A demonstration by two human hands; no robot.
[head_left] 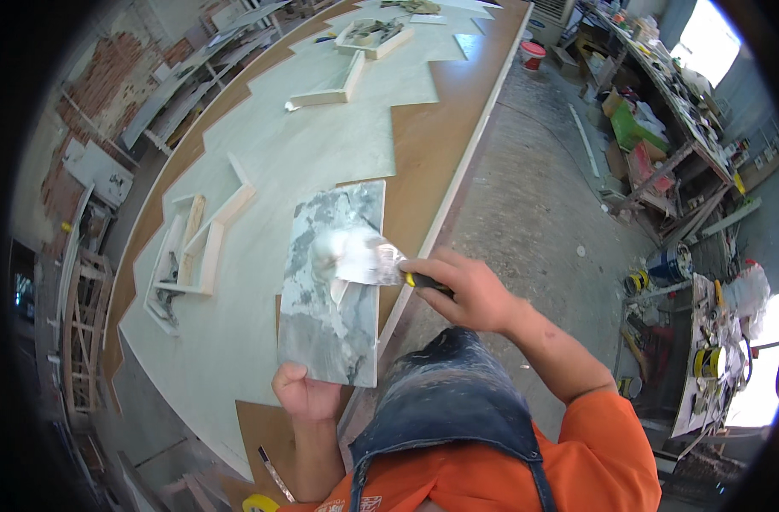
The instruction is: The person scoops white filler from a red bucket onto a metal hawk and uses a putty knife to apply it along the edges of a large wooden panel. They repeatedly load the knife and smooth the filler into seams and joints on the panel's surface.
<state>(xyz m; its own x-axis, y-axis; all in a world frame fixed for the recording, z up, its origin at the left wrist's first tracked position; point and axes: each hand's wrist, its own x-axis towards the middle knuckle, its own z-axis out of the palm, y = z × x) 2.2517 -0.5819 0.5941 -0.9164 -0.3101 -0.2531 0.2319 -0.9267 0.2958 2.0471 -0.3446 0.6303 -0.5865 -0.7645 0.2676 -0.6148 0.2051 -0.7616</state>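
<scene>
A grey mottled rectangular tile (331, 316) lies on the long brown workbench (423, 145), near its right edge. My left hand (306, 394) grips the tile's near left corner. My right hand (464, 292) holds a putty knife (374, 263) by its yellow and black handle. The metal blade rests flat on the tile's upper half, over a smear of white paste (334, 249).
Pale zigzag panels (321, 136) cover much of the bench, with wooden frame pieces (193, 252) on the left and more at the far end. A concrete floor (534, 188) runs to the right, past a red bucket (533, 55) and cluttered shelves (662, 102).
</scene>
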